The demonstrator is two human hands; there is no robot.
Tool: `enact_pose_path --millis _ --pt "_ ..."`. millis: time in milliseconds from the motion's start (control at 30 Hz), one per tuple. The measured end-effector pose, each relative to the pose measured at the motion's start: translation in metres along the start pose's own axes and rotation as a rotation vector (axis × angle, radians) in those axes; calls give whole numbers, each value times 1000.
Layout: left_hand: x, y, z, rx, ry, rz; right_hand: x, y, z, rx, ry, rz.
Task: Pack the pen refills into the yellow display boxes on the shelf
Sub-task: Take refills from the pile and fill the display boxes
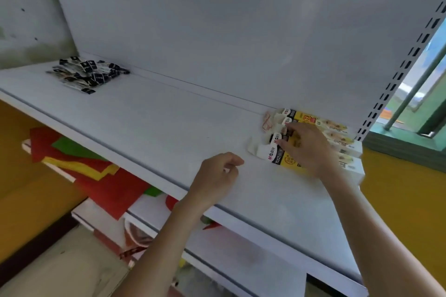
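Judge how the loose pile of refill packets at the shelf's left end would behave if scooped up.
The refill packets look thin and flat, so probably light and somewhat bendy. They lie loose and crisscrossed, so a scoop would likely shed a few. Their wrappers may slide on the smooth shelf.

Refill packets point(87, 74) far left on shelf point(149, 123); boxes point(311, 137) far right.

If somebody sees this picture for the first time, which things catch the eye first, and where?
First the yellow display boxes lying at the right back of the white shelf, with the right hand resting on them. Then the dark pile of pen refills at the far left, and the left hand hovering between, holding nothing.
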State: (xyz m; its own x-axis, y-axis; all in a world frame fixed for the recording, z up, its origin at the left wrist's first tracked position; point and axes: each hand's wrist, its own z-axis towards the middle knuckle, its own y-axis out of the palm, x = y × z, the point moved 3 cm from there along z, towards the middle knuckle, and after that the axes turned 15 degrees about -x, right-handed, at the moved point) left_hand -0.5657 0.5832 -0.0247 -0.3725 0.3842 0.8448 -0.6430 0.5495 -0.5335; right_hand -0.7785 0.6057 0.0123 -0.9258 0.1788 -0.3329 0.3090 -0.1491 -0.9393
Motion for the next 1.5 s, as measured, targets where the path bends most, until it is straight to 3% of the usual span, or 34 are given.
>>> enact_pose_path --millis 167,333,467,600,700,900,1167,1500 --pt "-16 -22 -31 36 -19 164 -47 22 -26 313 -172 81" --pt "-66 -54 -103 207 -112 315 -151 72 -69 222 -434 324" --pt "-143 -75 -190 148 -492 363 -236 143 -93 -108 -686 355" --pt "-199 -80 -283 49 -911 314 -279 244 -107 -621 -677 243" --pt "-222 -75 -338 44 -1044 236 -289 320 -126 -919 -676 80" --pt "-254 -69 -414 56 -1203 92 -315 387 -167 -1257 -559 -207" --pt "-275 -72 -469 33 -1363 -131 -420 421 -147 -1291 -679 -216" --pt "-329 -159 -442 147 -1433 -176 -542 436 -55 -1222 -816 -162"
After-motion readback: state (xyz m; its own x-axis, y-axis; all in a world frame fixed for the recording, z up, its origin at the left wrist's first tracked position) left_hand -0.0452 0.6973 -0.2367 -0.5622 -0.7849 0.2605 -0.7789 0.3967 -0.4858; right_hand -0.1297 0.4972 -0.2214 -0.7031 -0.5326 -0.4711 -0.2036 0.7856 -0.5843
